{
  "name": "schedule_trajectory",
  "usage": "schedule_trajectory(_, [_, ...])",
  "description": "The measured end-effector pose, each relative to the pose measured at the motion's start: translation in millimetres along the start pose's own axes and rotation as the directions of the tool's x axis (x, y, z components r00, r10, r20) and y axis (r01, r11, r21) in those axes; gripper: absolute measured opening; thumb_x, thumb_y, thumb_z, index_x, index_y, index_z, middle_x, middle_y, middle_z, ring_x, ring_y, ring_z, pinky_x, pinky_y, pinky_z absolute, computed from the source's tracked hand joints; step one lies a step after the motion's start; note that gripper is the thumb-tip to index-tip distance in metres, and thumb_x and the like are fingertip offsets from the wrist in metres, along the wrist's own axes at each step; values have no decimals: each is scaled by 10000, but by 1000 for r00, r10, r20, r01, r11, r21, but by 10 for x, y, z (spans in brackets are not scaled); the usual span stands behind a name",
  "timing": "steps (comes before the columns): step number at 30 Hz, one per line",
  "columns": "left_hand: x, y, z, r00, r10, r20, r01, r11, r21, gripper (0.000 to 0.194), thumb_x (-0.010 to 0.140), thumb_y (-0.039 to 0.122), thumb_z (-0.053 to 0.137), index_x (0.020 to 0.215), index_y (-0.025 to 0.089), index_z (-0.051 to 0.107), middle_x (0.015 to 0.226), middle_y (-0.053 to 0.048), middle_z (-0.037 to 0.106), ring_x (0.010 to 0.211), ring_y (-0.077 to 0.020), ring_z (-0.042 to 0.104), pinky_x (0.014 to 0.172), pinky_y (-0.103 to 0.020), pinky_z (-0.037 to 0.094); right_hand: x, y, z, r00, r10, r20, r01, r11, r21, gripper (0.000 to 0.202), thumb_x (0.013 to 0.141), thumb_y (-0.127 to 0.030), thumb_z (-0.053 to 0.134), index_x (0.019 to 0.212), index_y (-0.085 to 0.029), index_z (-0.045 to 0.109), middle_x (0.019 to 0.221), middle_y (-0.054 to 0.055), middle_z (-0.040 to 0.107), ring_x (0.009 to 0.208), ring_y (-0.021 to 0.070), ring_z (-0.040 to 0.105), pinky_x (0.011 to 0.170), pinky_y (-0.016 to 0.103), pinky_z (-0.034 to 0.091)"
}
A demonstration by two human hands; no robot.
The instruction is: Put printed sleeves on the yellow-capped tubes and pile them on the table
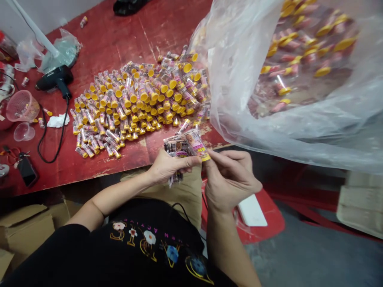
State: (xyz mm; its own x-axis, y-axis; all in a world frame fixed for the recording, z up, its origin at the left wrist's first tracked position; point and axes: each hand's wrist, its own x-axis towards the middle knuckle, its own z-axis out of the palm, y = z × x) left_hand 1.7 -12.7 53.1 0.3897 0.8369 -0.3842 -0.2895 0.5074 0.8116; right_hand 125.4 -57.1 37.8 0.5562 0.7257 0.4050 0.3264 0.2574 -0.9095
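A bunch of printed plastic wrappers (pixel 178 146) sits in my left hand (pixel 167 165), with the thumb pressed along its front. One pink and yellow wrapper (pixel 196 144) stands out from the bunch, tilted to the right. My right hand (pixel 229 179) pinches at its lower right corner, thumb and forefinger together. Just beyond my hands lies a heap of small clear tubes (pixel 140 95) with yellow caps and printed wraps. Whether a tube is inside the pinched wrapper I cannot tell.
A big clear plastic bag (pixel 239 71) of pink-filled, yellow-capped tubes stands at the right. On the red table (pixel 125 40) lie a heat gun (pixel 56 79) with its cable, a pink basket (pixel 22 105) and a phone (pixel 26 169). A red stool (pixel 269 223) holds a white object (pixel 253 211).
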Motion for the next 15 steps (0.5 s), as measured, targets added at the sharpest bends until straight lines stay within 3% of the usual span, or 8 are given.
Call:
schedule_trajectory(10, [172,17,-22,997,17,-81,-19,999,-31,605,492,525,1040,799,164,664,676,22,632,552,-76,508,548,-258,405,149,106,227,994,78,-73,-81,995,-49,226,816,-452,889,861,-231,865,775,21,631,727,141,599,634,294,502])
schedule_trajectory(15, [361,19,-58,995,31,-97,-37,997,-62,575,506,488,1048,766,157,657,637,29,619,533,-66,504,533,-237,396,232,250,317,991,110,-79,-109,994,14,199,798,-400,909,856,-215,862,773,12,622,699,124,572,626,277,473])
